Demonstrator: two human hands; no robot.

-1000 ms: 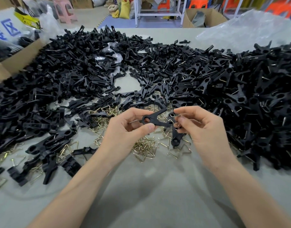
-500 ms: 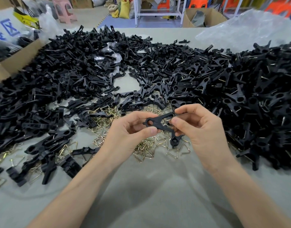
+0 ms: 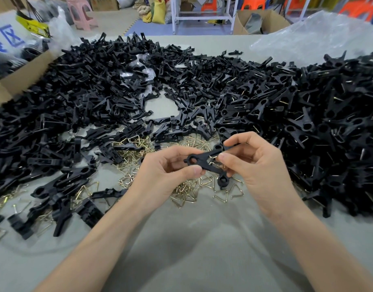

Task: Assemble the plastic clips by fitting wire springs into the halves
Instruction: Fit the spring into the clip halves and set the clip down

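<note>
— What has the person got hold of?

— A black clip (image 3: 202,161), its two halves crossed, held up just above the counter (image 3: 202,239). The left hand (image 3: 171,173) pinches the ringed end between thumb and curled fingers. The right hand (image 3: 259,165) is curled round the other side, with thumb and forefinger nipping right where the halves cross.

— Is the spring in?

— There's a glint of wire at the crossing, but I can't tell whether it's seated.

— And the rest of the stock?

— Loose brass wire springs (image 3: 185,190) lie scattered on the counter directly under the hands. A big heap of black clip halves (image 3: 86,91) spreads across the left and the back. A second heap of clips (image 3: 329,127) sits to the right, with wire showing among them. A cardboard box (image 3: 19,79) stands at the far left edge.
</note>
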